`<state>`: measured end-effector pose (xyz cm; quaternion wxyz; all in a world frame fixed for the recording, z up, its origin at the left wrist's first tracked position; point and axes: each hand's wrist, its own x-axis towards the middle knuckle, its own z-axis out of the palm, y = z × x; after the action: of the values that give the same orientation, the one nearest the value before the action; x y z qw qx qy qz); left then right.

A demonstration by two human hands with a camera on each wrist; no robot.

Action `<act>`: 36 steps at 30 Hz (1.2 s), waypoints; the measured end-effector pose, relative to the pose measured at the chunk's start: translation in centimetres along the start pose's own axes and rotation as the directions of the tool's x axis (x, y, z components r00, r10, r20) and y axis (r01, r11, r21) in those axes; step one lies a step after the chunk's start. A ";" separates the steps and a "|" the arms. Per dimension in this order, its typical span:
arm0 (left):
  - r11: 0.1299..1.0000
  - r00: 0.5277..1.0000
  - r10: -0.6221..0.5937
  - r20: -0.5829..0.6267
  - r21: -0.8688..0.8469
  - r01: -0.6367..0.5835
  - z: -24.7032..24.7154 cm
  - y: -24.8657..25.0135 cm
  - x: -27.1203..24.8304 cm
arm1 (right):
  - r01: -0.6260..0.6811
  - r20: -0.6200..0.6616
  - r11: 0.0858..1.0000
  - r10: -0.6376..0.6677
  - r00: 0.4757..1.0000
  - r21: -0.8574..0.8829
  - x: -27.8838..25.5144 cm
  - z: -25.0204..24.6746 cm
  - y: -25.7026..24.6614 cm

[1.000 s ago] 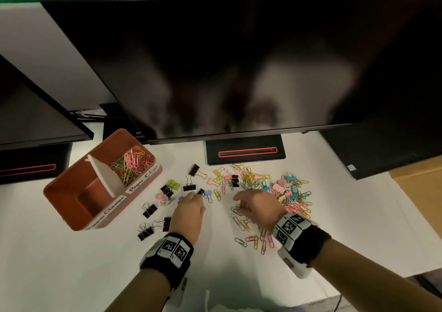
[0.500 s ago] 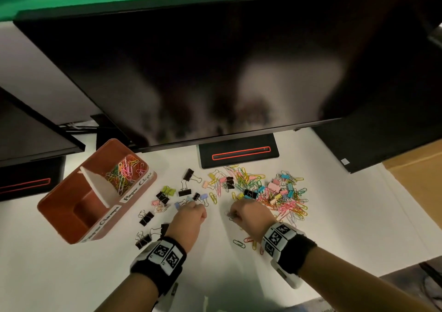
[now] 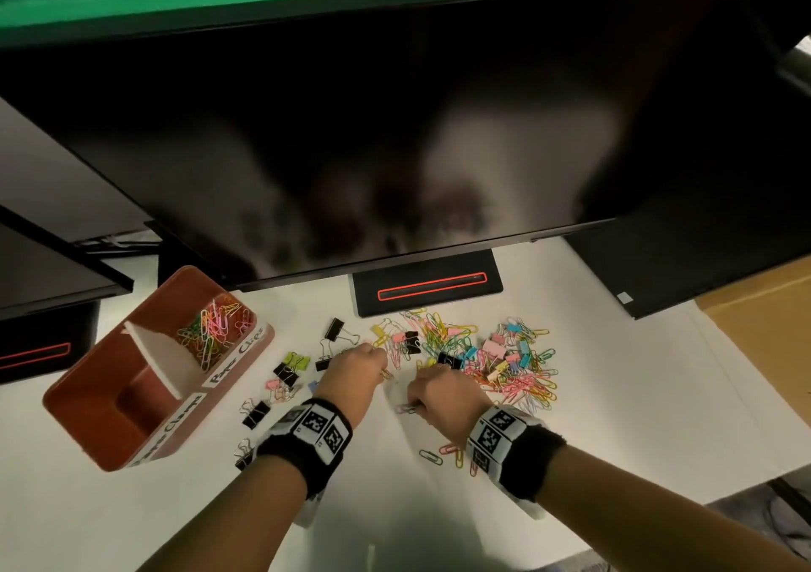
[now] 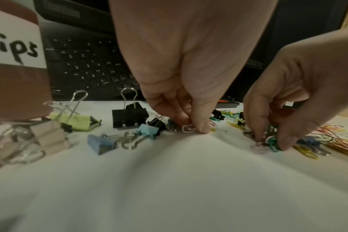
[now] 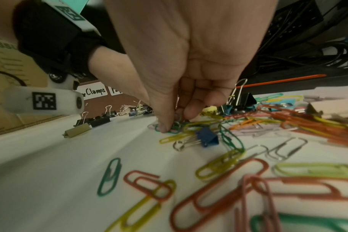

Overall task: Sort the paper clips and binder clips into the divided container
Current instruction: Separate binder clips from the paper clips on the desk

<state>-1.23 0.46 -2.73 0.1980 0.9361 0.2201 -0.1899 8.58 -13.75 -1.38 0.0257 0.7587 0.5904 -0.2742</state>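
Note:
A reddish-brown divided container (image 3: 87,396) stands at the left; coloured paper clips (image 3: 215,330) lie in its far compartment. Mixed paper clips and small binder clips (image 3: 496,361) are heaped on the white table below the monitor. Black, green and blue binder clips (image 3: 289,367) lie scattered between container and heap. My left hand (image 3: 355,365) is down on the table, thumb and fingers pinching a white paper clip (image 4: 189,128). My right hand (image 3: 439,391), just to its right, pinches a small bunch of green and white paper clips (image 5: 174,125) against the table.
A large dark monitor overhangs the table, its stand base (image 3: 425,290) right behind the heap. A black keyboard (image 4: 85,66) lies behind the binder clips. A second monitor stands at the left, and cardboard (image 3: 768,308) at the right. Loose paper clips (image 3: 452,453) lie by my right wrist.
My right hand has pulled left out of the heap and curled its fingers round some paper clips. The left hand has stayed by the small binder clips, fingers closing on a clip.

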 end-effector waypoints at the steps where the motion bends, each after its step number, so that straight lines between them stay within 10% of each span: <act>1: 1.000 1.000 0.005 -0.011 -0.016 -0.005 0.0 0.0 0.0 | 0.001 0.005 1.000 -0.001 1.000 -0.005 0.1 0.0 0.0; 20: 0.978 0.974 0.207 -0.092 -0.005 -0.208 0.8 1.4 -0.7 | 0.053 -0.087 0.986 -0.067 0.994 -0.160 -1.7 -0.1 -0.1; 36: 0.982 0.980 0.182 -0.085 0.075 -0.175 1.4 1.4 -1.7 | -0.041 -0.131 0.954 0.084 0.988 0.298 -3.9 -3.5 3.0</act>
<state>-2.37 -1.92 -2.76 0.1724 0.9659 0.1375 -0.1356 12.08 -16.79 2.46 -0.1209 0.7900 0.5189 -0.3033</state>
